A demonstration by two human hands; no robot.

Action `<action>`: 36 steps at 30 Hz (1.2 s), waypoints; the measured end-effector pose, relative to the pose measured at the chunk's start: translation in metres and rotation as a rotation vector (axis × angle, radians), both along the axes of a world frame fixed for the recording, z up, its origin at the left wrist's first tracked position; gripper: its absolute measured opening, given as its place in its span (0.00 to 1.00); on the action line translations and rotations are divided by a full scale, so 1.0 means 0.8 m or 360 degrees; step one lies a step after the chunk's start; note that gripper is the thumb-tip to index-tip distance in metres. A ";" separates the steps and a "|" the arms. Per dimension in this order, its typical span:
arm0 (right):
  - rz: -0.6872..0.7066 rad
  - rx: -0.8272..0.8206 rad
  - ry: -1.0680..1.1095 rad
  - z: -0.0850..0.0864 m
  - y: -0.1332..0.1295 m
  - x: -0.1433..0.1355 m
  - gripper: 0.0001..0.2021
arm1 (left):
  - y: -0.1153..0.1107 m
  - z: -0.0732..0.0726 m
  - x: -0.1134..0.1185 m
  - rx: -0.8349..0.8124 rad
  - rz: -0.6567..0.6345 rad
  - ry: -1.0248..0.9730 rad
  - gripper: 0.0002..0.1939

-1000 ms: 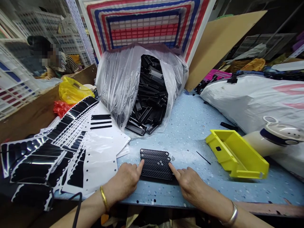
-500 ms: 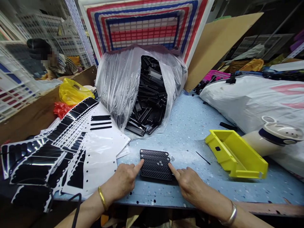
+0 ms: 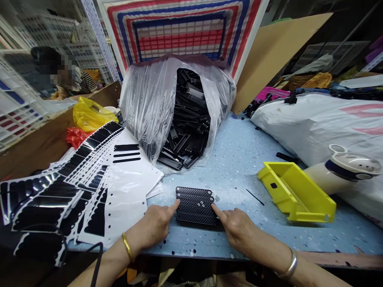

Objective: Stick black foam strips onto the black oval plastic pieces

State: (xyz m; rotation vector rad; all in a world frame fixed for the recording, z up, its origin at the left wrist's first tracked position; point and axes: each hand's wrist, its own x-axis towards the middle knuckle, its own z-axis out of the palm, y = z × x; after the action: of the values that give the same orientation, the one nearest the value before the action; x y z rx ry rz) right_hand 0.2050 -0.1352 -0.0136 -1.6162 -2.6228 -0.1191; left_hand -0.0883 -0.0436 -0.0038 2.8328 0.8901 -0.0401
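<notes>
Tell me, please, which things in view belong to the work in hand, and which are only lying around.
Probably for the work:
- black piece between left hand and right hand
- black parts
- sheets

Probably lying around:
- yellow bag
- red plastic
- bottle
- cardboard

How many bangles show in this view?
2. A gold bangle is on the wrist of the left hand, a silver bangle on the wrist of the right hand. The co-worker shows no clear wrists, so more may be hidden.
</notes>
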 end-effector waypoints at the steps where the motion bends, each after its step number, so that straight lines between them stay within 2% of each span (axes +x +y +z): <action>1: -0.0023 -0.0016 0.0115 0.000 0.004 0.002 0.32 | 0.001 0.001 0.001 0.0021 0.0001 -0.0027 0.38; 5: -0.0100 0.0023 0.0474 0.009 0.022 0.003 0.22 | 0.002 0.007 0.017 0.0084 0.0021 -0.0336 0.31; 10: -0.0186 -0.0010 0.0499 0.020 0.038 -0.019 0.11 | -0.003 0.018 0.069 0.0116 0.0114 -0.0564 0.11; 13: -0.0274 -0.0072 0.0449 0.018 0.046 -0.033 0.09 | -0.002 0.017 0.096 0.0039 0.0163 -0.0518 0.10; 16: -0.0307 -0.0092 0.0427 0.012 0.053 -0.042 0.10 | 0.003 0.012 0.109 -0.0016 0.0156 -0.0467 0.09; 19: -0.0349 -0.0101 0.0425 0.006 0.058 -0.044 0.10 | 0.005 0.011 0.109 -0.0022 0.0147 -0.0463 0.10; 23: -0.0403 -0.0108 0.0461 0.010 0.052 -0.038 0.10 | 0.000 0.013 0.091 -0.0019 0.0155 -0.0517 0.12; 29: -0.0343 -0.0186 0.0601 0.019 0.026 -0.034 0.10 | -0.018 -0.008 0.057 -0.0015 0.0170 -0.0672 0.12; 32: -0.0331 -0.0158 0.0646 0.014 0.024 -0.032 0.09 | -0.020 -0.016 0.054 -0.0027 0.0210 -0.0759 0.10; 36: -0.0261 -0.0069 0.0686 0.009 0.023 -0.024 0.11 | -0.021 -0.018 0.052 -0.0016 0.0254 -0.0886 0.10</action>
State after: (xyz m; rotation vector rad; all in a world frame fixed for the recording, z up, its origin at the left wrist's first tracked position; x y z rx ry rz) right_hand 0.1856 -0.1168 -0.0065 -1.6470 -2.1843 0.2526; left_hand -0.0469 -0.0606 -0.0181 2.5306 0.9584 0.7191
